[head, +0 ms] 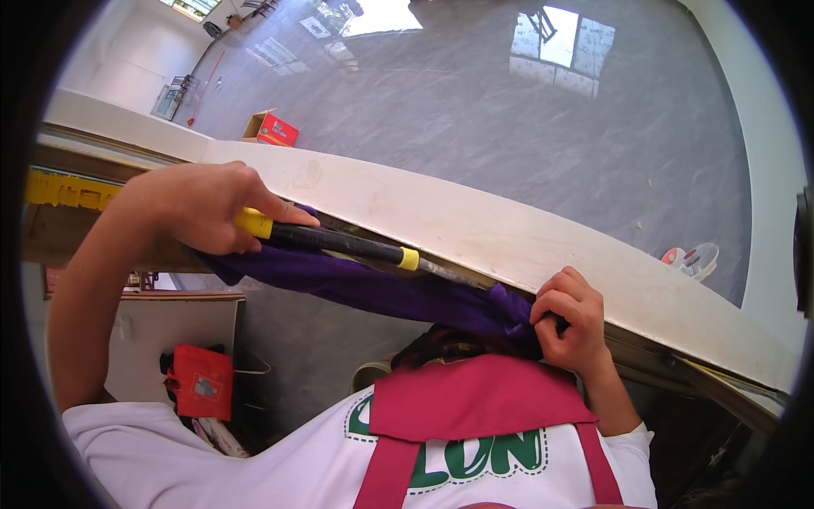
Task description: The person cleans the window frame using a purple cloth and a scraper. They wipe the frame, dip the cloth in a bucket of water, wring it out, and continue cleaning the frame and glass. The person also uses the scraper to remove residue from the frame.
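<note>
My left hand [197, 207] grips a tool by its black-and-yellow handle [337, 242], the index finger laid along it. The tool's slim metal shaft [448, 273] slants down to the right, its tip covered by a bunched purple cloth [394, 296]. The cloth stretches along the window track [502, 280], beside a white sill [445, 216]. At the cloth's right end, my right hand [570, 321] has curled fingers and appears to pinch its edge against the sill. Left of my left wrist lies a ridged yellow piece [73, 189]; whether it joins the tool is hidden.
Beyond the sill, a grey floor [445, 121] holds an open red carton [273, 129] and a small white fan [697, 259]. On my side, a red bag [202, 382] hangs by a white panel [172, 324]. A slanting frame bar [725, 388] is at right.
</note>
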Tool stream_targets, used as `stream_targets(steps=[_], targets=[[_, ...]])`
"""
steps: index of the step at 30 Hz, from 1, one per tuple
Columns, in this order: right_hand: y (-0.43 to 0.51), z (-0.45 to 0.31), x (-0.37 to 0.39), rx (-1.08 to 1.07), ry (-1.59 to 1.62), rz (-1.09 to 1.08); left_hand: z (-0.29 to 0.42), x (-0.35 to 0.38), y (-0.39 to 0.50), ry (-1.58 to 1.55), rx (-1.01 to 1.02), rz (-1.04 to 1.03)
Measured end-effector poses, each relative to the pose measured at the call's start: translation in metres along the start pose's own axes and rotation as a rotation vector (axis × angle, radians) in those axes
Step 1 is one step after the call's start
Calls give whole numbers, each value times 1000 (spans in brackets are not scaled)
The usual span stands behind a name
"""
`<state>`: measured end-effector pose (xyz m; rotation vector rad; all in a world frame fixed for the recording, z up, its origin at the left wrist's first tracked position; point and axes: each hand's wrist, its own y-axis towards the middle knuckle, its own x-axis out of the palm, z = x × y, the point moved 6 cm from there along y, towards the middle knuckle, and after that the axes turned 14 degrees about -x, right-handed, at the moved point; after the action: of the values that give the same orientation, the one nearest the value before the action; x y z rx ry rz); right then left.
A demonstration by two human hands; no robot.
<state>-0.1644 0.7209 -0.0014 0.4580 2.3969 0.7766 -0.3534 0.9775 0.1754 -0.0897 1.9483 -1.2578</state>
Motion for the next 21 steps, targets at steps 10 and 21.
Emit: stream_targets(steps=[10,21], targets=[[-1,0,-1,36,80,29,-47,59,-57,-393,-93,143],[18,-3,-5,52,60,-46,-73,147,-80,-1234,-270,409]])
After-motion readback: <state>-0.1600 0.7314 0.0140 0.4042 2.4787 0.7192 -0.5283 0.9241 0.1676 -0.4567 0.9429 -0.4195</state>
